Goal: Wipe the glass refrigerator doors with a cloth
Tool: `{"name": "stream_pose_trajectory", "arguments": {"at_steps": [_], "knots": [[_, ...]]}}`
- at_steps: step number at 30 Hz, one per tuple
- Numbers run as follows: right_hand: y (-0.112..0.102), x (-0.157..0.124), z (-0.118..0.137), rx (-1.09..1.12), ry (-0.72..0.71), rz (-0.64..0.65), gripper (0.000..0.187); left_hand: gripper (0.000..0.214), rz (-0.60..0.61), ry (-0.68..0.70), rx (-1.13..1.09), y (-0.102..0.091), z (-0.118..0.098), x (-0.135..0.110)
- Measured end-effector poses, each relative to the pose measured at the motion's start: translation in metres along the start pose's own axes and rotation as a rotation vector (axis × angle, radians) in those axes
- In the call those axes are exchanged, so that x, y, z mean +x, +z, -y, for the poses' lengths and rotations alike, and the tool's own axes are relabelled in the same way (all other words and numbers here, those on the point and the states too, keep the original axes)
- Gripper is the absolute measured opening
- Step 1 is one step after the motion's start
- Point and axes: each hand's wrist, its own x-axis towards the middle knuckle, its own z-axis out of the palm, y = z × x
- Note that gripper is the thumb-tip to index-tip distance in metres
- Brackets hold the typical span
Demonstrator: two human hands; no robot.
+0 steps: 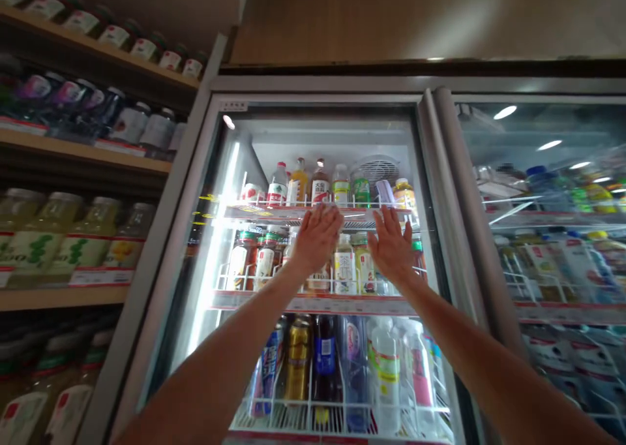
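Note:
Both my arms reach up in front of the glass door [313, 141] of a lit drinks fridge. My left hand [317, 237] is stretched out flat with its fingers close together, over the front of the upper shelves. A small pale patch shows by its fingertips; whether it is a reflection or a thing I cannot make out. My right hand [392, 246] is to its right, open with the fingers spread. The palms look pressed to or very near the glass. Behind them stand a dark bottle with a white label [320, 184], a green drink [361, 189] and a tea bottle [345, 265].
Silver door frames and a vertical handle [452, 216] run beside my right arm. A second fridge door [552, 138] is on the right. On the left, wooden shelves [83, 148] hold rows of bottles. Cans and bottles fill the lower rack, including a gold can [298, 360].

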Motion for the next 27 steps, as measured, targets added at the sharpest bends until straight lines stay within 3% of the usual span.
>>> {"name": "stream_pose_trajectory", "arguments": {"at_steps": [3, 5, 6, 7, 10, 12, 13, 15, 18, 20, 22, 25, 27], "knots": [[0.001, 0.001, 0.001, -0.041, -0.015, 0.032, 0.051, 0.042, -0.065, -0.262, 0.056, -0.021, 0.06, -0.02], [0.0, -0.003, 0.001, -0.035, -0.009, 0.031, 0.051, 0.044, -0.112, -0.38, 0.075, -0.028, 0.077, -0.033], [-0.001, -0.004, 0.003, -0.026, 0.001, 0.025, 0.051, 0.045, -0.118, -0.39, 0.074, -0.028, 0.074, -0.04], [-0.001, -0.005, 0.008, -0.015, 0.009, 0.016, 0.051, 0.044, -0.108, -0.361, 0.066, -0.026, 0.064, -0.046], [0.003, -0.007, 0.035, 0.037, -0.034, -0.009, 0.05, 0.04, -0.022, -0.078, 0.015, -0.015, 0.025, -0.061], [0.007, -0.01, 0.056, 0.069, -0.09, -0.01, 0.05, 0.039, 0.015, 0.091, -0.013, -0.012, 0.019, -0.067], [0.009, -0.011, 0.064, 0.079, -0.108, -0.012, 0.051, 0.039, 0.019, 0.116, -0.021, -0.015, 0.028, -0.07], [0.013, -0.014, 0.074, 0.082, -0.11, -0.024, 0.051, 0.038, -0.017, -0.003, -0.014, -0.025, 0.063, -0.076], [0.014, -0.016, 0.074, 0.064, -0.115, -0.029, 0.051, 0.041, -0.147, -0.365, 0.034, -0.041, 0.115, -0.084], [0.012, -0.016, 0.071, 0.05, -0.114, -0.024, 0.051, 0.042, -0.187, -0.51, 0.058, -0.043, 0.117, -0.089], [0.011, -0.016, 0.069, 0.042, -0.114, -0.021, 0.051, 0.04, -0.122, -0.433, 0.042, -0.037, 0.091, -0.092], [0.01, -0.016, 0.068, 0.033, -0.115, -0.017, 0.05, 0.039, 0.047, -0.025, -0.036, -0.027, 0.048, -0.096], [0.01, -0.016, 0.069, 0.029, -0.114, -0.015, 0.048, 0.04, 0.091, 0.069, -0.055, -0.028, 0.05, -0.101]]}}
